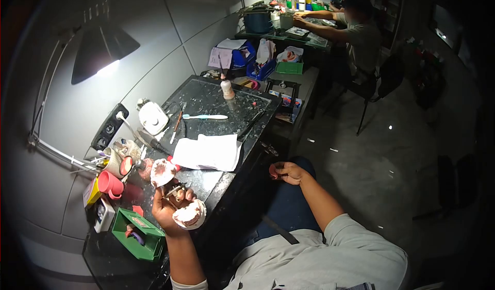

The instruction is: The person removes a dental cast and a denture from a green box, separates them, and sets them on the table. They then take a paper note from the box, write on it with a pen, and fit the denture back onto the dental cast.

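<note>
My left hand (166,210) is closed around a hinged dental articulator (176,191) with plaster casts on both arms. The upper cast (163,172) is spread away from the lower cast (190,216), and pinkish red shows on each. Over my lap, my right hand (290,173) pinches a small dark red piece (274,171), partly hidden by the fingers. White paper sheets (207,152) lie on the bench just past the articulator.
A green bin (154,245) and a pink cup (110,183) stand left of the articulator. A toothbrush (206,117) and a small bottle (227,89) are farther back on the black bench (198,96). A lamp (100,53) hangs above. Another person (361,37) sits at the far bench.
</note>
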Motion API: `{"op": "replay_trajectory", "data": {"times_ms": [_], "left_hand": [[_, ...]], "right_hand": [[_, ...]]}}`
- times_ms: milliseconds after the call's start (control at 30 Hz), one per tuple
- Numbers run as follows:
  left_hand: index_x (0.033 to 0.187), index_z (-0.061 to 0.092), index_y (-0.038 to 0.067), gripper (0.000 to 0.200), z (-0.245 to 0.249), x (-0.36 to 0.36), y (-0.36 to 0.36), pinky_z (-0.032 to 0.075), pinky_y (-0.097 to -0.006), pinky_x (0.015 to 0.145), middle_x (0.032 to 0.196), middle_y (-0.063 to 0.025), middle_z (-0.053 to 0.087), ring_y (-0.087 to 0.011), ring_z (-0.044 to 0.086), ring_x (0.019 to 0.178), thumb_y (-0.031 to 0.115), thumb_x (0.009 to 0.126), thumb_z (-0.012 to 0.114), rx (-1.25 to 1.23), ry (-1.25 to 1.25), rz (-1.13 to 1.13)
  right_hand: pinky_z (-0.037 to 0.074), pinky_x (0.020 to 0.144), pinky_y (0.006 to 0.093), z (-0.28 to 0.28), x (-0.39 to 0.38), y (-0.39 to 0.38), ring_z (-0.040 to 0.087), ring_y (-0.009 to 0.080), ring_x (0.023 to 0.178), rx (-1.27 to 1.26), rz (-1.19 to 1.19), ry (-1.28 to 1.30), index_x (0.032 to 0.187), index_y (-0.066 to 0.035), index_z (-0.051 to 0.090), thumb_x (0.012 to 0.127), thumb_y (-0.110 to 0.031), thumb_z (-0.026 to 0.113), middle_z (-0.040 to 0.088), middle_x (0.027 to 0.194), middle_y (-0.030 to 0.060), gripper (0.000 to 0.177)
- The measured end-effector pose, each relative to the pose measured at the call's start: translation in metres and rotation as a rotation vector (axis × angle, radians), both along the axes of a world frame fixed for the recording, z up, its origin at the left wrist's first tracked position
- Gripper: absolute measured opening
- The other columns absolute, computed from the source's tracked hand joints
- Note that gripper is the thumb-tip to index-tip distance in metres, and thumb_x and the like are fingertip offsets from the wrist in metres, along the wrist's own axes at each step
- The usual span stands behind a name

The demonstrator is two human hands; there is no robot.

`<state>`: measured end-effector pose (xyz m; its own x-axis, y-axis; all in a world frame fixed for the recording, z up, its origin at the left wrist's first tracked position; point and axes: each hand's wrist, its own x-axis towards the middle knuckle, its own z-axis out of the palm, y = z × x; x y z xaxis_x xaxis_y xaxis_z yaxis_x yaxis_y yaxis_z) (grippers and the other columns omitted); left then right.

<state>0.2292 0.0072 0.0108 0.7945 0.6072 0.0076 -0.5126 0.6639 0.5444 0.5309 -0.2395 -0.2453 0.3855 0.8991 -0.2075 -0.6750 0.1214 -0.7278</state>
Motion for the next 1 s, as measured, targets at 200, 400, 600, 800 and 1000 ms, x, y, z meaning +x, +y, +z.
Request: {"op": "replay_trajectory", "data": {"times_ms": [200, 400, 600, 800, 1000], "left_hand": [[0.116, 0.061, -0.001, 0.048, -0.015, -0.007, 0.010, 0.046, -0.0411, 0.067, 0.069, -0.0113, 0.058, -0.0291, 0.053, 0.068, 0.041, 0.099, 0.044, -0.100, -0.090, -0.115], [0.116, 0.058, -0.007, 0.051, -0.027, -0.010, 0.003, 0.046, -0.0406, 0.070, 0.074, -0.0153, 0.062, -0.0295, 0.056, 0.069, 0.039, 0.099, 0.041, 0.032, -0.093, -0.069], [0.120, 0.056, -0.009, 0.051, -0.037, -0.012, 0.007, 0.051, -0.0425, 0.074, 0.081, -0.0180, 0.064, -0.0322, 0.060, 0.077, 0.036, 0.100, 0.039, 0.025, -0.185, -0.117], [0.119, 0.058, -0.007, 0.048, -0.040, -0.011, 0.005, 0.052, -0.0415, 0.075, 0.083, -0.0187, 0.065, -0.0310, 0.063, 0.078, 0.033, 0.102, 0.038, -0.046, -0.118, -0.107], [0.117, 0.060, -0.009, 0.050, -0.042, -0.011, 0.007, 0.052, -0.0419, 0.073, 0.080, -0.0166, 0.063, -0.0319, 0.059, 0.078, 0.033, 0.100, 0.038, -0.121, -0.031, -0.118]], "right_hand": [[0.045, 0.082, 0.0330, 0.011, -0.002, 0.009, 0.055, 0.0192, 0.086, 0.121, 0.094, -0.106, 0.096, -0.002, 0.062, 0.085, -0.019, 0.073, 0.057, 0.086, 0.0053, 0.023], [0.046, 0.084, 0.0337, 0.014, -0.008, 0.008, 0.055, 0.0191, 0.085, -0.013, -0.034, -0.063, 0.104, -0.003, 0.063, 0.089, -0.013, 0.071, 0.059, 0.091, 0.0054, 0.020], [0.048, 0.090, 0.0378, 0.002, -0.001, 0.006, 0.056, 0.0193, 0.086, 0.063, 0.020, -0.010, 0.115, -0.004, 0.062, 0.090, -0.009, 0.069, 0.061, 0.094, 0.0048, 0.027], [0.048, 0.094, 0.0386, -0.013, 0.006, 0.005, 0.058, 0.0187, 0.089, 0.049, 0.034, -0.006, 0.117, -0.005, 0.061, 0.092, -0.008, 0.067, 0.062, 0.097, 0.0046, 0.026], [0.047, 0.087, 0.0332, 0.004, -0.003, 0.006, 0.050, 0.0143, 0.080, -0.001, -0.011, -0.032, 0.112, -0.007, 0.061, 0.093, -0.007, 0.064, 0.051, 0.084, 0.0017, 0.020]]}}
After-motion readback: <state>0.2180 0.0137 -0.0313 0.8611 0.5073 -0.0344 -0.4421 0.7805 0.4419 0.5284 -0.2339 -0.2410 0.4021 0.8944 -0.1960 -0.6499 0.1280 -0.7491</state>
